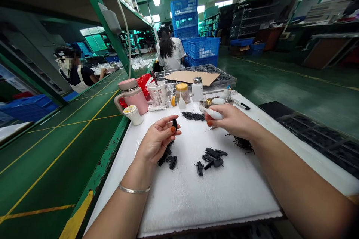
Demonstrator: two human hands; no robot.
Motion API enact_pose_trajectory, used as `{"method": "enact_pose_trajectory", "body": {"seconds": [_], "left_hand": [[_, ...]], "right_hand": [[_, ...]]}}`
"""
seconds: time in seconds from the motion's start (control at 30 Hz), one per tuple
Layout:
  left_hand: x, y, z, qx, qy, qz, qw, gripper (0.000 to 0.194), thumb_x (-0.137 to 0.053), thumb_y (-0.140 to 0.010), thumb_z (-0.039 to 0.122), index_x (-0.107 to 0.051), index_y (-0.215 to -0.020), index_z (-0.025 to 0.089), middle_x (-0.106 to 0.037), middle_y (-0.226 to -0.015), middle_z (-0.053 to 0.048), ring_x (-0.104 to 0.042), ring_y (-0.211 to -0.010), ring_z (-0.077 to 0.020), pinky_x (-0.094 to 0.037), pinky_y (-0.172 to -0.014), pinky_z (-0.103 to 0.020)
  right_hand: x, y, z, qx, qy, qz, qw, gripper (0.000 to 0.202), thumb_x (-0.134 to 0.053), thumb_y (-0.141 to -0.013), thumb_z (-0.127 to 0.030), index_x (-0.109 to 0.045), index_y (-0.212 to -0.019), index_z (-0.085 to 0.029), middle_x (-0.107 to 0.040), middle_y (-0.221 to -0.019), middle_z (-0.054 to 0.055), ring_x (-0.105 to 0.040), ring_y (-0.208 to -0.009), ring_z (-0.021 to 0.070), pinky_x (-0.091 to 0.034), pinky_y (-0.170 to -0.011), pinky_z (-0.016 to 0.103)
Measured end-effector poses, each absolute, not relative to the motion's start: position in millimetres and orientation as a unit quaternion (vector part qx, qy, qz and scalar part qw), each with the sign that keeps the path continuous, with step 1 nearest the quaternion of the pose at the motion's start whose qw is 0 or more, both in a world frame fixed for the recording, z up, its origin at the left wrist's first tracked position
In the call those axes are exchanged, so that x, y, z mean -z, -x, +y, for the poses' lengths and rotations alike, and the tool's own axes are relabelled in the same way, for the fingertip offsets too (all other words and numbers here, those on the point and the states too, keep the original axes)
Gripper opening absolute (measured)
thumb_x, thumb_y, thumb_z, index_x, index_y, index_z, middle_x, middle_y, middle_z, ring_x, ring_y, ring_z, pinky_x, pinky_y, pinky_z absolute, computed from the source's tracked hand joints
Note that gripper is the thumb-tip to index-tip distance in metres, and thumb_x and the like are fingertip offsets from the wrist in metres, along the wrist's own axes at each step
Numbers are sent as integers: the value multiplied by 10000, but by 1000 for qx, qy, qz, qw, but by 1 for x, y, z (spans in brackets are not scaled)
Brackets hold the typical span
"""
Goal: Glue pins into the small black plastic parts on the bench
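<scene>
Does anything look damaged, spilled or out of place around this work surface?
Just wear: the green bench edge, left of the white tabletop, has chipped paint with dark patches showing. The black parts lie loosely jumbled on the tabletop, but I see no clear spill.

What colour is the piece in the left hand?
The piece is black, shown in head view.
</scene>
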State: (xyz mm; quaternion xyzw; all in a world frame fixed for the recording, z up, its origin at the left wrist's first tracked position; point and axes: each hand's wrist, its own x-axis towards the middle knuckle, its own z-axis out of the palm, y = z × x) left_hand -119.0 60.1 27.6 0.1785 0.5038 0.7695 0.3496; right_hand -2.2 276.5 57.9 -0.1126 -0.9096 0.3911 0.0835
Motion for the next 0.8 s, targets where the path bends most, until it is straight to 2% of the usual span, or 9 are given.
{"method": "enact_pose_trajectory", "body": {"seconds": [0.07, 0.13, 0.3, 0.57, 0.8], "left_hand": [[-27, 115, 62, -757, -186, 505, 371, 427, -846, -618, 159, -688, -1014, 164, -655, -803, -46, -661, -673, -118, -502, -508, -92], [-26, 112, 63, -751, -190, 499, 388, 428, -864, -601, 184, -694, -992, 155, -648, -768, -44, -645, -632, -108, -491, -493, -93], [-23, 109, 64, -753, -188, 467, 423, 433, -884, -588, 226, -695, -973, 169, -649, -728, -37, -614, -584, -85, -488, -496, -93], [-21, 105, 66, -750, -199, 458, 434, 462, -904, -556, 272, -691, -947, 147, -652, -758, -47, -614, -599, -88, -512, -521, -106], [-22, 102, 69, -758, -185, 465, 419, 463, -917, -521, 228, -697, -922, 156, -662, -715, -28, -625, -591, -97, -528, -531, -114]], "right_hand": [[-61, 0, 261, -498, 65, -856, 124, 173, -579, -739, -181, -660, -891, -162, -660, -746, 4, -604, -709, 135, -436, -603, 218], [-62, -2, 246, -574, 22, -804, 153, 133, -617, -723, -189, -674, -837, -151, -658, -717, 9, -594, -660, 125, -429, -546, 212], [-57, -4, 222, -659, -30, -726, 192, 40, -673, -729, -175, -675, -756, -146, -645, -630, -6, -552, -538, 98, -428, -474, 204], [-49, -5, 211, -487, -49, -807, 330, 44, -653, -814, -188, -670, -776, -171, -665, -755, -5, -590, -700, 119, -441, -646, 237], [-44, -4, 209, -386, -83, -839, 375, 110, -604, -785, -89, -648, -782, -190, -670, -773, 8, -608, -742, 137, -450, -695, 250]]}}
